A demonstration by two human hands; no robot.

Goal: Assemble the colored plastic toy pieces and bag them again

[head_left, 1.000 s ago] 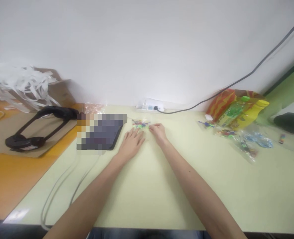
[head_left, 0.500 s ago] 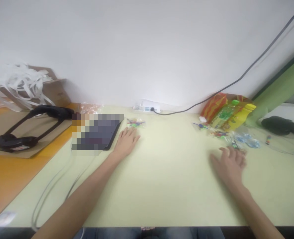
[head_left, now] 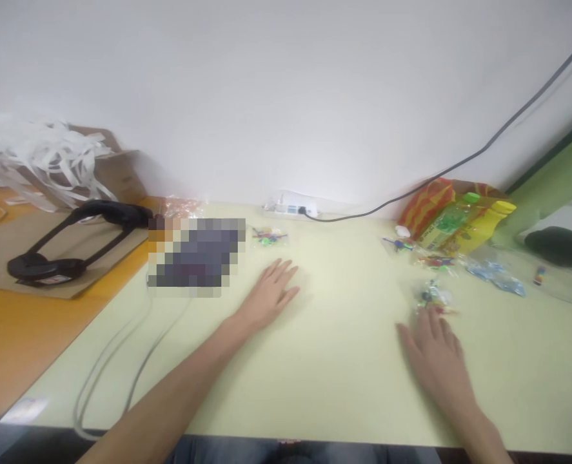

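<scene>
My left hand (head_left: 269, 296) lies flat on the pale yellow table (head_left: 324, 367), fingers stretched out and holding nothing. A small clear bag of coloured toy pieces (head_left: 268, 236) sits beyond it, near the wall. My right hand (head_left: 435, 354) also rests flat with fingers extended. Its fingertips touch another small clear bag of coloured pieces (head_left: 431, 296). Neither hand grips anything.
A pixelated dark device (head_left: 196, 258) lies left of my left hand, with grey cables (head_left: 116, 361) trailing to the table's front edge. Black headphones (head_left: 68, 241) rest on cardboard at left. A power strip (head_left: 293, 207) sits by the wall. Colourful packets (head_left: 460, 219) and more clear bags (head_left: 496, 274) crowd the right.
My right hand left the bag by the wall, swept right, then drew back toward me with a small bag at its fingertips. My left hand slid nearer and rightward.
</scene>
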